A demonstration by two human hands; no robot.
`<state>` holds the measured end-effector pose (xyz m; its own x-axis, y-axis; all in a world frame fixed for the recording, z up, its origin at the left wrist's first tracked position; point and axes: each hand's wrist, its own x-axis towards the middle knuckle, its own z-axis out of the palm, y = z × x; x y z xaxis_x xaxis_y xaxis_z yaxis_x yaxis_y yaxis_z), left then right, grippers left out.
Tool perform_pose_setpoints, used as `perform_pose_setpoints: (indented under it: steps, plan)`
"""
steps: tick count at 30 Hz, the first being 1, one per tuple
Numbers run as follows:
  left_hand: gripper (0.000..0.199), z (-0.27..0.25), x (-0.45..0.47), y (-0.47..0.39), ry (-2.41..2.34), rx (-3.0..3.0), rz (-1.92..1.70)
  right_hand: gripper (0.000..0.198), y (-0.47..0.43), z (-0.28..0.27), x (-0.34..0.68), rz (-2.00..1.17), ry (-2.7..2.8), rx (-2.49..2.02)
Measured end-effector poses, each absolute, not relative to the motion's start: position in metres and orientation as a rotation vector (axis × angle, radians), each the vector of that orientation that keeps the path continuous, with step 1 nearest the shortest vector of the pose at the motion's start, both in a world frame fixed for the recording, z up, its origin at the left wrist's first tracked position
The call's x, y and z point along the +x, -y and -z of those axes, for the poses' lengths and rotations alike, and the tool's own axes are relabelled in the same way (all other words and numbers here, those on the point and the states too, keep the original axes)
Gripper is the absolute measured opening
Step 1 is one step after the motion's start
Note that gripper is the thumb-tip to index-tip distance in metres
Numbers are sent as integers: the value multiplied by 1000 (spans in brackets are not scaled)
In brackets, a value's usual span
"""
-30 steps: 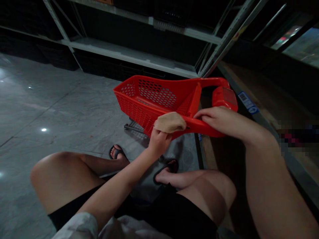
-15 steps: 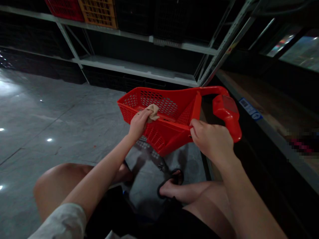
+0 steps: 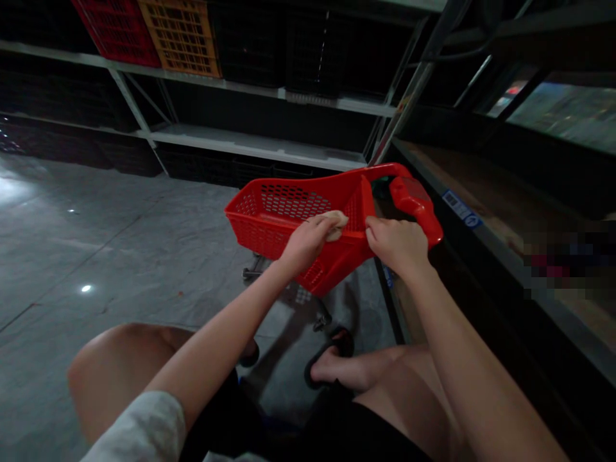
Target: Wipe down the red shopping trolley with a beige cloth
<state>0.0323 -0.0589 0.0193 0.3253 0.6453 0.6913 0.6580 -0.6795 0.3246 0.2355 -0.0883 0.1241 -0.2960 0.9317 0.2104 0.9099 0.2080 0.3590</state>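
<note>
In front of my knees stands a red plastic shopping cart (image 3: 269,234) with perforated sides and a red handle (image 3: 418,204) at its right end. My left hand (image 3: 308,240) is closed on a crumpled beige cloth (image 3: 337,224) and presses it on the near rim of the basket, close to the handle end. Gripping the near rim corner beside the handle is my right hand (image 3: 397,240). Its fingertips are partly hidden behind the rim. Below the basket a caster wheel (image 3: 321,323) shows near my foot.
A metal shelf rack (image 3: 269,147) runs behind the cart, with a red crate (image 3: 118,32), a yellow crate (image 3: 180,35) and several dark crates. At the right is a dark ledge with a blue label (image 3: 461,208). Grey floor (image 3: 86,237) extends left.
My left hand has slid the cloth along the near rim to the right, closer to my right hand. My right hand keeps its hold on the rim, and the view has shifted slightly.
</note>
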Motion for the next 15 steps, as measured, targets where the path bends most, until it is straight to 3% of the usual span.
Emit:
perform_pose_setpoints:
  steps: [6,12,15]
  plan:
    - [31,-42,103,54,1255,-2593,1181,46,74,-119,259,-674,-2371,1974]
    - [25,4,0,21,1226,-2495,837,45,67,-118,275,-689,-2416,1950]
    - [35,12,-65,7,1136,-2526,831,46,63,-118,280,-686,-2437,1950]
